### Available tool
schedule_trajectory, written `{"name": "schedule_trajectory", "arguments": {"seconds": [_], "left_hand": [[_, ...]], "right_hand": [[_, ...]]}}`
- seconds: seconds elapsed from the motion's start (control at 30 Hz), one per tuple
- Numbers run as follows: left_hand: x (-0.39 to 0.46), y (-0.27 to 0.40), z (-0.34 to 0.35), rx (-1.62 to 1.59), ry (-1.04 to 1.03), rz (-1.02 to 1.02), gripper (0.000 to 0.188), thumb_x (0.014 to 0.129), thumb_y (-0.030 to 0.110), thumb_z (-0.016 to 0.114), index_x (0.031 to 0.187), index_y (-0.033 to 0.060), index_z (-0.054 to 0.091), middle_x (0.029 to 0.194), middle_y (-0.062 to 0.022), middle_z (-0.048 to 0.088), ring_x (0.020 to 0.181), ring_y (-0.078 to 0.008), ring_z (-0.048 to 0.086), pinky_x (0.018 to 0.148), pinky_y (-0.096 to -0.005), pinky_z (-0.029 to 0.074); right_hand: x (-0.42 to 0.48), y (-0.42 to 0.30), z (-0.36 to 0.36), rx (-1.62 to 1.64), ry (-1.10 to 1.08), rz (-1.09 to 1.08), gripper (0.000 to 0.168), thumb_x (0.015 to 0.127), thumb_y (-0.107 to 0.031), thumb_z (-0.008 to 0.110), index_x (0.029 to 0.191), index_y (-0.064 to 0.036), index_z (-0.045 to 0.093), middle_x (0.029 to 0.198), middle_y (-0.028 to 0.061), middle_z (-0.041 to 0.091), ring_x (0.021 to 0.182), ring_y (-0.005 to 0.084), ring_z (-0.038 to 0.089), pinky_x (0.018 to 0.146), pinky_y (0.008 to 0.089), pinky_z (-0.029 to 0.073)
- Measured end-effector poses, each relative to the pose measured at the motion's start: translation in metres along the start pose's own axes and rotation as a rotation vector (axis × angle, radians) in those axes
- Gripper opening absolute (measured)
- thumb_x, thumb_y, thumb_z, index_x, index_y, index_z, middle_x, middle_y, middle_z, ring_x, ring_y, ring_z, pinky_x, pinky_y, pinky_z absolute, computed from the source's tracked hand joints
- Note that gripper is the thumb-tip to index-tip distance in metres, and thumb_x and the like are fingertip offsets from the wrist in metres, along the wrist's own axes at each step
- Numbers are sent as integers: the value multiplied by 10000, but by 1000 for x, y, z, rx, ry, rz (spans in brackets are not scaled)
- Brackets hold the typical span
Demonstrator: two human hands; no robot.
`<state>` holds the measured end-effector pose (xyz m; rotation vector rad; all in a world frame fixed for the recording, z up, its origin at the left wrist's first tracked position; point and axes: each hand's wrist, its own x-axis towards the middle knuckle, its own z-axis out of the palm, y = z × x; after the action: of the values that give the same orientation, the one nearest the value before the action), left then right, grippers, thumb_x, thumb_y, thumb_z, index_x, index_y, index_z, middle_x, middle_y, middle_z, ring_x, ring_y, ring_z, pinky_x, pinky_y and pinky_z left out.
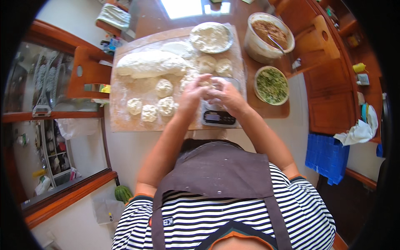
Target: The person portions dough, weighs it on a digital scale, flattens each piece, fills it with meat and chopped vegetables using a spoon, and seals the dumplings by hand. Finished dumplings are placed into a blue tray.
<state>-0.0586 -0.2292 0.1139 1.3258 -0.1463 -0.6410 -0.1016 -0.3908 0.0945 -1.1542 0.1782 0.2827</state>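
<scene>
My left hand [193, 94] and my right hand [230, 95] meet over a digital kitchen scale [218, 120], fingers curled around a piece of dough [206, 82] that they partly hide. Under them, the scale's platform is mostly covered. A long floured dough log [150, 64] lies to the left on a wooden board [122, 122]. Between the log and the board's near edge sit several rough dough balls, one of them [164, 88] closest to the log. Two more dough pieces, one a round lump [223, 67], rest beyond my hands.
A bowl of flour [210, 37] stands on the board's far right. Right of the board are a white tub of brown filling [268, 29] with a spoon [276, 43] in it, and a bowl of chopped greens [272, 85]. Wooden chairs [90, 72] flank the table.
</scene>
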Motion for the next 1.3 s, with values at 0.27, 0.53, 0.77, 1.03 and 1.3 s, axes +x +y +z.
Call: {"name": "schedule_trajectory", "arguments": {"seconds": [0.27,0.53,0.77,1.03,1.3], "left_hand": [[-3,17,-97,75,16,89,576,926,260,704,1384,-28,506,1240,-144,617,1077,-213,638,928,-344,537],[12,3,-294,218,473,-8,378,870,116,535,1234,44,610,1126,-92,669,956,-182,664,753,-338,572],[50,-50,-335,1359,688,106,649,879,333,664,1417,16,486,1497,-266,404,1389,-462,343,1152,-521,303],[66,-14,-137,1143,18,421,522,880,235,692,1338,15,569,1461,-293,421,1385,-439,363,1152,-501,298],[51,15,46,1096,-198,489,453,917,117,645,1342,-3,544,1454,-249,429,1375,-395,386,1153,-450,305]], "right_hand": [[41,-6,70,-226,-27,-86,516,833,-100,708,1303,35,541,1034,131,680,898,161,664,723,284,539],[57,7,118,-776,182,-226,476,865,-193,685,1281,5,566,1108,201,671,986,336,679,859,396,544],[-6,35,14,-1166,789,-168,315,812,-118,660,1109,-15,649,1035,187,678,899,311,678,824,395,538],[-71,24,-1,-668,731,-217,382,878,-60,626,1254,7,608,1088,153,704,1008,209,672,901,341,531],[-202,-2,-83,-635,1047,-361,237,894,-93,600,1101,19,628,950,159,681,875,280,671,791,391,526]]}}
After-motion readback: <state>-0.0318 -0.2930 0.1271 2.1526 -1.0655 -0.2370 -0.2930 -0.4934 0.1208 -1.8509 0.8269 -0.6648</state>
